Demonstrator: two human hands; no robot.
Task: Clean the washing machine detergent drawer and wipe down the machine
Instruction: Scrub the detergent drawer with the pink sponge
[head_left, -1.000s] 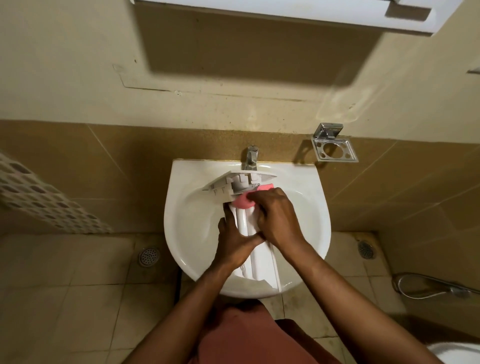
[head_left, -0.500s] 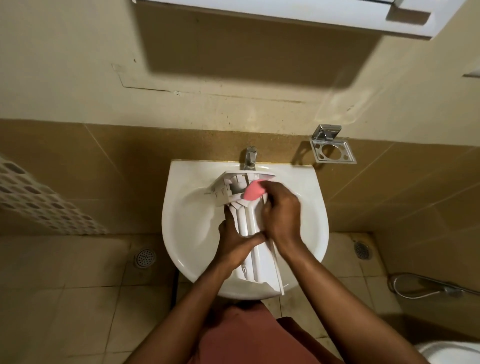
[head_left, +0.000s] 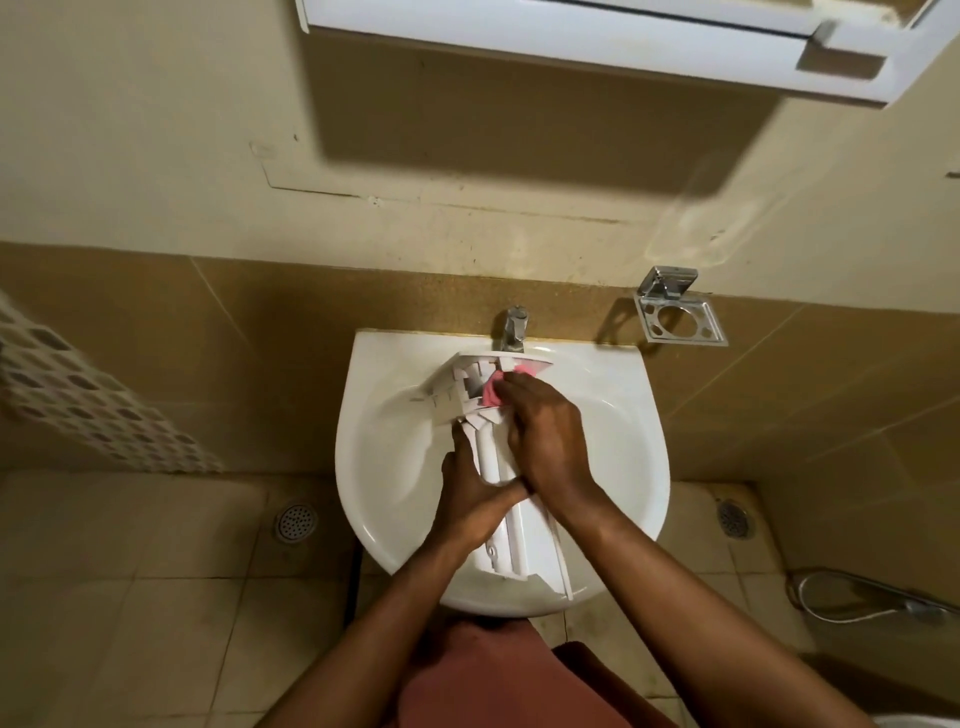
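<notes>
Fingers (head_left: 511, 395) of the right hand (head_left: 550, 441) are pinched on a pink cloth (head_left: 491, 395), pressing it into the far compartments of the drawer (head_left: 498, 467). From big to small now: the white sink (head_left: 623, 447) fills the middle of the view, fixed to the tan tiled wall, and the drawer lies across its bowl, front panel up near the tap (head_left: 513, 328) and its long tail reaching over the near rim. Left hand (head_left: 475, 499) is wrapped around the drawer's middle, thumb over the top rail, gripping it firmly. Right hand sits just beside it on the drawer's right edge, the two hands touching at the wrist. Cloth is bunched, a corner of it poking out past the knuckles under the front panel. Up on the wall to the right, a chrome holder (head_left: 680, 312) hangs well apart from the sink. Down on the floor, one drain (head_left: 296, 521) lies left of the sink and another (head_left: 734, 519) right.
</notes>
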